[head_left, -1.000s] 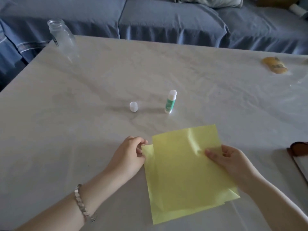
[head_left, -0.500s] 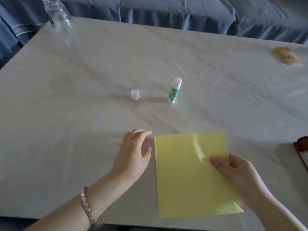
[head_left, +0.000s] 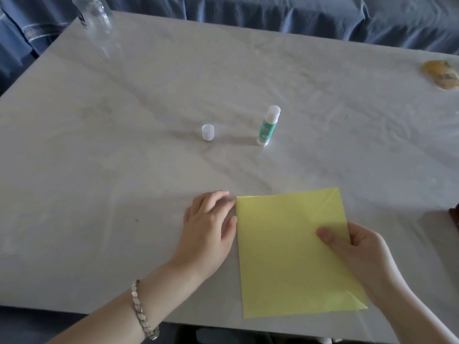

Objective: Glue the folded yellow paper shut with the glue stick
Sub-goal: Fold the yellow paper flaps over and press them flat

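Fingers [head_left: 357,233] of the right hand [head_left: 360,252] pinch the yellow paper [head_left: 285,256]; left hand [head_left: 208,227] lies relaxed beside it.

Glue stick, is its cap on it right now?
No, the white cap stands by itself on the table, apart from the upright glue stick and to its left.

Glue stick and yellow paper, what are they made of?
The glue stick looks like smooth plastic: a stiff white tube with a green label, probably printed. The yellow paper looks like thin, matte paper: it lies flat and keeps sharp creases at its folded corners.
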Demonstrator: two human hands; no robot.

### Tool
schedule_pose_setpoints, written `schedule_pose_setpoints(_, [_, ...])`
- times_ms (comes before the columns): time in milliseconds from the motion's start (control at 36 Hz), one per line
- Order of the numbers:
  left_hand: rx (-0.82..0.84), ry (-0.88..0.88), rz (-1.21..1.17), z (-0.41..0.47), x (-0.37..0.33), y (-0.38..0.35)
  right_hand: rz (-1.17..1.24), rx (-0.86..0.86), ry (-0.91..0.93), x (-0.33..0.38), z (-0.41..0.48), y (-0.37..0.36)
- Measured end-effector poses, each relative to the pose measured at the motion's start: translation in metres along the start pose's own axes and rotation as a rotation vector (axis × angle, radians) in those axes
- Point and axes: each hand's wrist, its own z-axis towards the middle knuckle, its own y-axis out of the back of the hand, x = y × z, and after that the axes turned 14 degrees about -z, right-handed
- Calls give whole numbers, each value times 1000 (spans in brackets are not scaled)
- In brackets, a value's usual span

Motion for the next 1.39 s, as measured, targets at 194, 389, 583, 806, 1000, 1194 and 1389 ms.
schedule_pose_setpoints(194, [15, -17, 59, -6, -3, -5, -27, -26, 23, -1, -3, -1])
schedule_pose_setpoints(389, [39, -29, 77, 2, -4, -8, -26, -38, 52, 0, -4, 2])
schedule_pose_setpoints(583, [83, -26, 179, 11, -3, -9, -47, -52, 65, -3, -4, 4])
schedule_pose_setpoints(806, [115, 7, 133, 15, -7, -6, -85, -85, 105, -7, -3, 3])
schedule_pose_setpoints(1000, [124, 20, 94, 16, -7, -6, -90, -97, 105, -11, -1, 1])
schedule_pose_setpoints(1194, [131, 82, 47, 23, -9, -7, -89, -104, 116, -11, 0, 0])
schedule_pose_setpoints(1389, [157, 194, 38, 35, -12, -8, -80, -104, 109, -10, 1, 1])
